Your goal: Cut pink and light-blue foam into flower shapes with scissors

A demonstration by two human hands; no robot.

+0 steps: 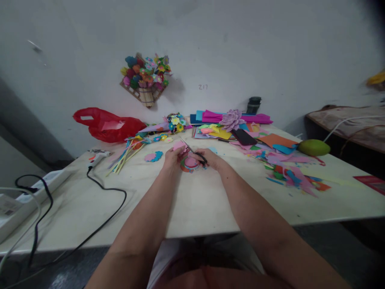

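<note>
My left hand (173,158) pinches a pink paper piece (179,146) with a scalloped edge. In my right hand (208,157) is a pair of scissors (199,156) with dark handles, its blades pointing up and left beside the pink piece. Whether the blades touch the paper I cannot tell. Beneath the hands lie curved paper offcuts (189,170) in orange, pink and green. Left of my left hand, pink and blue scalloped paper shapes (153,156) rest on the table.
A glue gun (98,158) with a black cord and a power strip (39,196) are at the left. Paper strips (128,156) and a red bag (110,126) lie behind. Paper scraps (296,176), a phone (244,137) and a green fruit (314,147) are at the right.
</note>
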